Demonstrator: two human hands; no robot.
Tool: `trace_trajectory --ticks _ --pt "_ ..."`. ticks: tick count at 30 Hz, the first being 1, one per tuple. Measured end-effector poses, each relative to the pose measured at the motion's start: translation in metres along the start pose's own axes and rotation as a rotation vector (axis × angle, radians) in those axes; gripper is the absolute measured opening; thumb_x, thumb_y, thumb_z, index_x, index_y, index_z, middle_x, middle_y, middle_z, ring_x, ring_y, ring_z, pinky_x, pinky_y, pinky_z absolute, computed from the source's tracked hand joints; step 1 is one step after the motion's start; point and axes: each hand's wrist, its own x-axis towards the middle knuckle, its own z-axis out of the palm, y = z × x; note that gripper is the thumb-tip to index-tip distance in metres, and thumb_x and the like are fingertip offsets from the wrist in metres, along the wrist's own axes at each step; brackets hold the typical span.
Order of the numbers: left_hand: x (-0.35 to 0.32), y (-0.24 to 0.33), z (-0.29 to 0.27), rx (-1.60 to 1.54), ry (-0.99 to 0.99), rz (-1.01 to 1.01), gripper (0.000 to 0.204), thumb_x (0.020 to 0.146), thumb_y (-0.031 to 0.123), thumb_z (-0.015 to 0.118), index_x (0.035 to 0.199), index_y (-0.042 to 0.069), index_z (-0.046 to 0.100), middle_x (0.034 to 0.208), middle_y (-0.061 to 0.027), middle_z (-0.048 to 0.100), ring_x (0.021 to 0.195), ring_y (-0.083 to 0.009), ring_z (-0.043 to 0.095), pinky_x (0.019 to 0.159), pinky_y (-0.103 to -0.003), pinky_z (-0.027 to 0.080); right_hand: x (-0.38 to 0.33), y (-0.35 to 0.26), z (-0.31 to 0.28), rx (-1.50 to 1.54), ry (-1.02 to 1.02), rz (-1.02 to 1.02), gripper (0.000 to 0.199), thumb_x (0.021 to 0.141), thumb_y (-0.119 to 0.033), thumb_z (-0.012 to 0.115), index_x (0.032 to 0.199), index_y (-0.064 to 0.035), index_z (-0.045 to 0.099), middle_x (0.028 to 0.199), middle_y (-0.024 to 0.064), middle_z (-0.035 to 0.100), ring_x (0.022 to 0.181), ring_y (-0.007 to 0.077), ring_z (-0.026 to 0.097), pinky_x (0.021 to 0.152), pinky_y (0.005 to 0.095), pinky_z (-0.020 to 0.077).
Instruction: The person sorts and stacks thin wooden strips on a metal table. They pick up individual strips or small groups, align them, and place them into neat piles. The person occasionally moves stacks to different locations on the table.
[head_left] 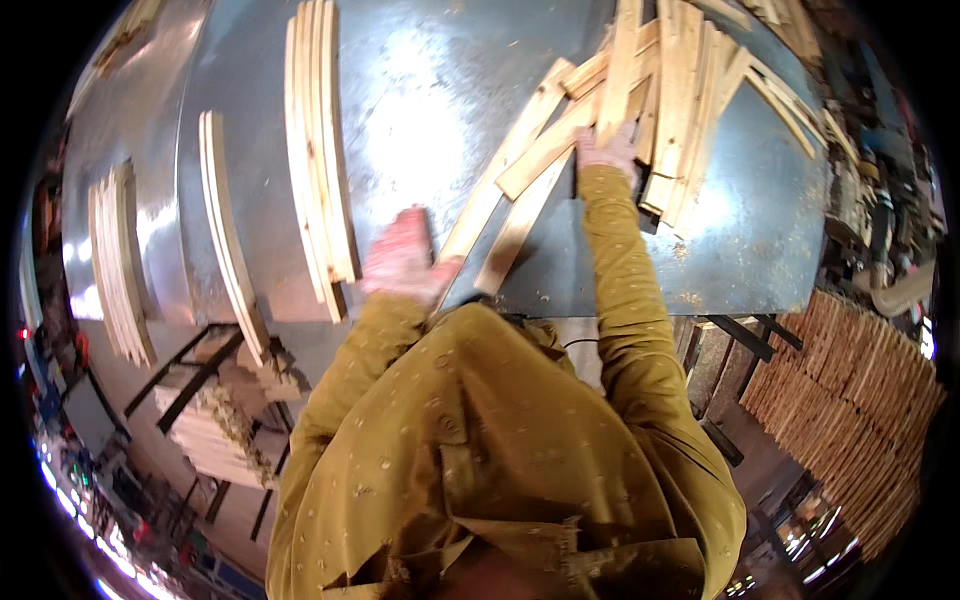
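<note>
My left hand (400,255) is over the near edge of the metal table, fingers stretched out and thumb apart, slightly blurred. Its thumb is beside the near end of a slanted wooden slat (500,180), and I see nothing held in it. My right hand (607,150) reaches further onto the table and closes around the near end of a pale wooden slat (622,75); some of its fingers are hidden. Around it lies a loose, crossed heap of slats, with one short slat (522,235) pointing toward me and a bunch of slats (685,110) to the right.
On the left of the metal table (400,110) lie a row of slats (318,150), a narrower pair (228,230) and another bundle (118,260), overhanging the near edge. A large stack of wood (850,410) stands at the lower right, and stacked wood (215,425) sits below left.
</note>
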Motion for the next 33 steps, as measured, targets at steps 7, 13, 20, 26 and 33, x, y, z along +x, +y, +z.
trace_trajectory --ticks 7,13,20,26,33 --pt "0.001 0.032 0.028 0.085 -0.242 -0.230 0.086 0.079 0.036 0.073 0.148 0.015 0.027 0.127 -0.0176 0.053 0.117 -0.0370 0.055 0.097 -0.048 0.048 -0.027 -0.033 -0.012 0.197 -0.098 -0.038 0.110 0.076 -0.054 0.072 0.152 0.0018 0.015 0.148 0.0268 0.039 0.134 0.0362 0.045 0.106 0.0446 0.0432" --pt "-0.005 -0.012 0.047 -0.361 -0.041 -0.010 0.059 0.083 0.014 0.058 0.141 0.006 0.049 0.128 -0.0205 0.059 0.110 -0.0288 0.062 0.093 -0.037 0.052 -0.014 -0.061 -0.014 0.208 -0.206 0.095 0.120 0.070 -0.046 0.079 0.154 0.0004 0.006 0.144 0.0244 0.043 0.126 0.0392 0.053 0.106 0.0467 0.0427" --pt "-0.020 -0.002 0.000 -1.917 -0.447 0.074 0.049 0.087 0.014 0.072 0.130 0.003 0.050 0.083 -0.0116 0.064 0.069 -0.0235 0.064 0.062 -0.037 0.056 -0.037 0.023 -0.010 1.804 -0.682 0.048 0.062 0.079 0.000 0.071 0.133 -0.0031 0.042 0.118 0.0129 0.056 0.097 0.0300 0.065 0.084 0.0444 0.0595" --pt "0.035 -0.042 0.000 -0.768 0.178 -0.416 0.055 0.090 0.026 0.065 0.134 -0.002 0.047 0.110 -0.0215 0.067 0.102 -0.0309 0.065 0.091 -0.041 0.051 -0.095 0.014 -0.010 1.702 -1.267 -0.170 0.062 0.076 0.004 0.070 0.131 0.0013 0.042 0.113 0.0190 0.057 0.099 0.0338 0.064 0.085 0.0419 0.0590" --pt "0.023 -0.049 -0.046 0.253 0.508 -0.422 0.086 0.078 0.038 0.075 0.146 0.003 0.034 0.136 -0.0209 0.048 0.122 -0.0373 0.052 0.101 -0.044 0.044 -0.093 -0.051 0.054 1.667 -1.513 0.301 0.051 0.080 0.000 0.063 0.127 0.0092 0.049 0.108 0.0247 0.060 0.098 0.0367 0.063 0.091 0.0449 0.0551"
